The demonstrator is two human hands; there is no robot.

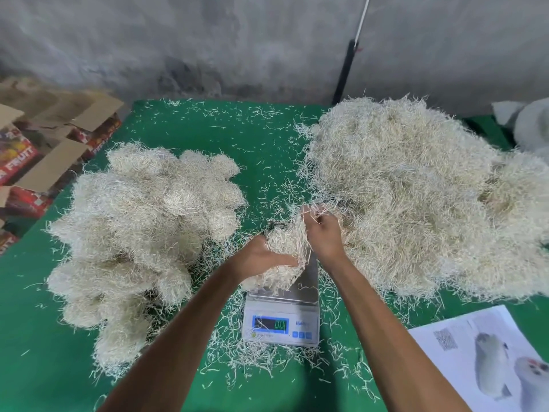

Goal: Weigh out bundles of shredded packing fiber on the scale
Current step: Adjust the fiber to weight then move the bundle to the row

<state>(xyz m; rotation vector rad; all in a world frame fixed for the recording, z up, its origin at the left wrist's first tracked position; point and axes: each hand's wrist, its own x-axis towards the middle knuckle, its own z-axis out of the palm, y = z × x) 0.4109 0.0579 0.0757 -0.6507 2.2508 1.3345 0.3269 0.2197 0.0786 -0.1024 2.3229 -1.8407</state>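
A white digital scale (282, 322) with a steel pan stands in the middle of the green table. Over the pan my left hand (261, 260) grips a bundle of pale shredded fiber (285, 245) from the left side. My right hand (322, 230) pinches strands at the bundle's top right, where it still joins the big loose heap of fiber (416, 197) on the right. The bundle's lower part hangs onto the pan. To the left lie several rounded fiber bundles in a pile (142, 227).
Loose strands litter the green table (35, 352). Open cardboard fruit boxes (35, 162) stand off the left edge. A printed sheet with bird pictures (487, 361) lies at the front right. A grey wall and a black pole (344, 72) stand behind.
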